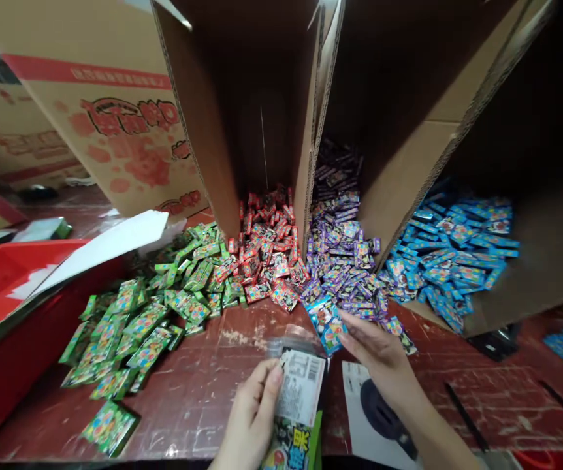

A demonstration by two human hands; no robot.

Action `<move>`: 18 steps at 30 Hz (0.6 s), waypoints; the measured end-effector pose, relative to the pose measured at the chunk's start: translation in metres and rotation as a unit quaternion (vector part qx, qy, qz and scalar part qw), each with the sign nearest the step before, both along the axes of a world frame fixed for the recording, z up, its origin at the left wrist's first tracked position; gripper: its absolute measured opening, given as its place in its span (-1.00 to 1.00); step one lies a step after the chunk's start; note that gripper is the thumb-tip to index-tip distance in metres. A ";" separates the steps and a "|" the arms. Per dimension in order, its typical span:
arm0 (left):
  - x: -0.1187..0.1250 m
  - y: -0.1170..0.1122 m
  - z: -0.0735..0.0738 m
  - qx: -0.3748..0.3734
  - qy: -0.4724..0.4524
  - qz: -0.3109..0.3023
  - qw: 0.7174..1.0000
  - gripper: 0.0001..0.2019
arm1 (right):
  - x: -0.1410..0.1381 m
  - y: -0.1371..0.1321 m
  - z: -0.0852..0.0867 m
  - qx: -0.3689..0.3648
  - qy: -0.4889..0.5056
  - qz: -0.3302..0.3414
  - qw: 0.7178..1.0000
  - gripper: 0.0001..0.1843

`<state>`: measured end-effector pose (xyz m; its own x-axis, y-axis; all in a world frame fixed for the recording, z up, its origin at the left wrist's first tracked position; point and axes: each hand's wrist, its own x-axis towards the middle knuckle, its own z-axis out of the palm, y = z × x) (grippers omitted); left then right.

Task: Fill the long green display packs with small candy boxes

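My left hand (252, 411) grips a green display box (292, 445) near the table's front edge, its raised white flap printed with a barcode. The inside of that box cannot be made out. Between the fingertips of my right hand (384, 356) is a small blue packet (325, 323), held above and beyond the box. Close behind the packet lie purple packets (343, 261) and red packets (269, 254), spilling out of upright cartons. A green pile of packets (149, 323) spreads to the left of my left hand, and more blue packets (458, 245) fill a carton at right.
Tall cardboard cartons (409, 150) with open fronts stand along the back. At left is a red bin (21, 372) with white card on it. A white sheet and a dark round object (382, 408) lie under my right forearm on the dark red table (203, 391).
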<state>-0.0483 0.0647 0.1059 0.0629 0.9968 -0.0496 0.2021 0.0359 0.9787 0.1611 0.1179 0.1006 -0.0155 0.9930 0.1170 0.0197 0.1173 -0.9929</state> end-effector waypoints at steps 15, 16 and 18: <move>0.019 0.005 -0.008 -0.026 -0.072 -0.030 0.997 -0.71 | 0.012 -0.003 0.023 0.062 -0.191 0.171 0.965 -0.79; 0.021 0.004 -0.008 -0.030 -0.078 -0.031 0.996 -0.71 | 0.006 -0.006 0.024 0.088 -0.202 0.158 0.962 -0.82; 0.023 0.003 -0.007 -0.045 -0.099 -0.032 0.994 -0.72 | -0.008 -0.011 0.024 0.130 -0.212 0.138 0.959 -0.83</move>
